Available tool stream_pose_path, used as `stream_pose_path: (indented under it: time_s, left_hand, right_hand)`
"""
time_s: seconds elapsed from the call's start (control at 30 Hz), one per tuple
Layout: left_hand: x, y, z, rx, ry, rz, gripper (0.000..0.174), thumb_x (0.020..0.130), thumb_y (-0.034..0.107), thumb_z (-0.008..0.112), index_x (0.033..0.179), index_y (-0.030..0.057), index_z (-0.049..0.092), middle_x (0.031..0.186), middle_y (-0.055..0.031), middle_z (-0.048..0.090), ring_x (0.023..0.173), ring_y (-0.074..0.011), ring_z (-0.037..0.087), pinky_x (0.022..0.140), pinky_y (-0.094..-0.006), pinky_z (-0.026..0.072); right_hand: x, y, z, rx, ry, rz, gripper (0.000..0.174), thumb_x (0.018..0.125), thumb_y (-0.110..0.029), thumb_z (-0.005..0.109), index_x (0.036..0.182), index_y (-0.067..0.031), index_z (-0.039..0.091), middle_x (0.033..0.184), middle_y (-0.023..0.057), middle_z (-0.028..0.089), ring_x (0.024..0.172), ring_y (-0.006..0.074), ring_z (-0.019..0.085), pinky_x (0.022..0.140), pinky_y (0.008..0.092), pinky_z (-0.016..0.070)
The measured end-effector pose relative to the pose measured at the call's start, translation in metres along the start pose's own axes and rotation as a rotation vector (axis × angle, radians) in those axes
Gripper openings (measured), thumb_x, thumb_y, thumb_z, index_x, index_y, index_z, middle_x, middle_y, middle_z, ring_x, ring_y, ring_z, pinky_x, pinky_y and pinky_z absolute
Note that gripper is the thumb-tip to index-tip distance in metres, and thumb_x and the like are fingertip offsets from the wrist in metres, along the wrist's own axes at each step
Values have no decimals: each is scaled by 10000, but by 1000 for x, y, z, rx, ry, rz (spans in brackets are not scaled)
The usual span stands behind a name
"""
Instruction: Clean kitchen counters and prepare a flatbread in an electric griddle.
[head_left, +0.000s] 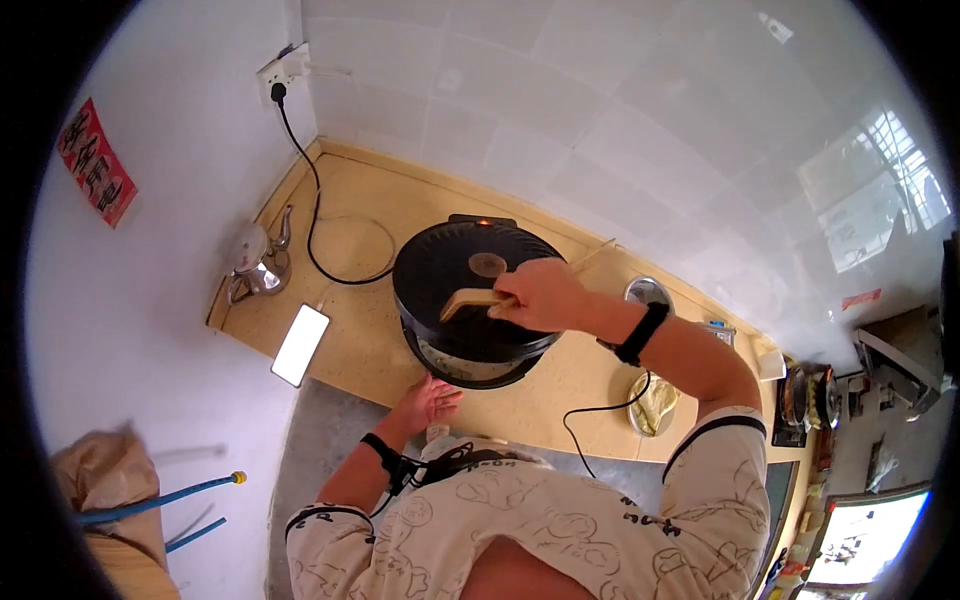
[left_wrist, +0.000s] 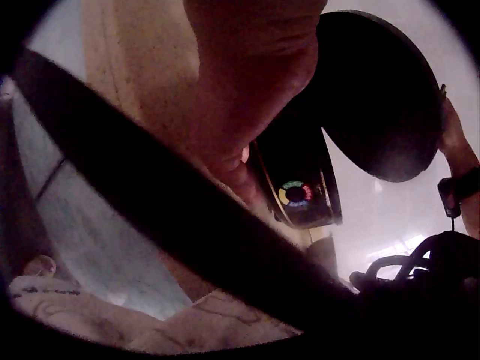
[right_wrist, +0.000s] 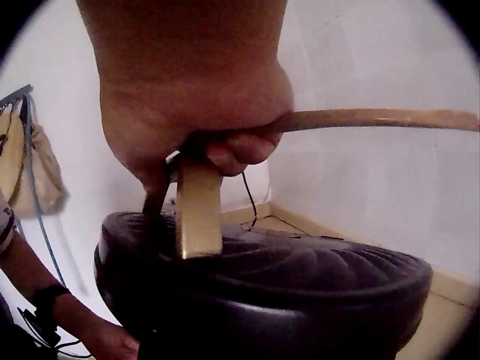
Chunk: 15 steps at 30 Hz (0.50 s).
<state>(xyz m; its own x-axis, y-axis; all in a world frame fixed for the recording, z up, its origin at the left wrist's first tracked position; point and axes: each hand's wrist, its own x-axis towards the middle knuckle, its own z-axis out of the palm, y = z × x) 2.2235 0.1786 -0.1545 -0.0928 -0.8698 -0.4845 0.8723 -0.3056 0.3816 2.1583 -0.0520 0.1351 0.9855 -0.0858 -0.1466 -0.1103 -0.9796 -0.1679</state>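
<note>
My right hand (head_left: 545, 295) grips the gold-brown handle (head_left: 475, 298) of a round black lid (head_left: 440, 260); the right wrist view also shows a thin wooden stick (right_wrist: 382, 118) reaching out from that hand (right_wrist: 195, 112). The lid stands tilted, its front edge raised off the black pan (head_left: 475, 378), whose pale contents show only in part. My left hand (head_left: 430, 402) is beside the pan's front rim, palm up, fingers loosely extended, holding nothing. In the left wrist view it appears near the pan's coloured dial (left_wrist: 295, 193); whether it touches the pan I cannot tell.
A lit phone (head_left: 300, 345) lies on the counter's left front edge, near a metal kettle (head_left: 262, 265). A black cord (head_left: 313, 220) runs from the wall socket towards the pan. To the right are a metal bowl (head_left: 648, 292) and a bowl with pale-green contents (head_left: 655, 405).
</note>
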Motion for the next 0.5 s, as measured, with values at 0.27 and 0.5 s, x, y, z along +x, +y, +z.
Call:
stream_pose_path:
  time_s: [0.27, 0.5]
  left_hand:
    - [5, -3, -9, 12, 6, -14, 617, 926, 499, 338, 1335, 42, 274, 1362, -145, 354, 1207, -251, 432, 927, -374, 441]
    - [-9, 6, 4, 302, -55, 13, 523, 952, 472, 268, 1290, 77, 331, 1286, -125, 443, 1153, -259, 475, 954, -400, 401]
  right_hand:
    - [-32, -17, 69, 25, -23, 22, 274, 747, -390, 621, 751, -116, 602, 650, 92, 579, 679, 301, 590, 565, 431, 461]
    - [-50, -12, 129, 90, 115, -3, 263, 746, -326, 613, 766, -65, 584, 724, 92, 597, 733, 284, 599, 623, 403, 488]
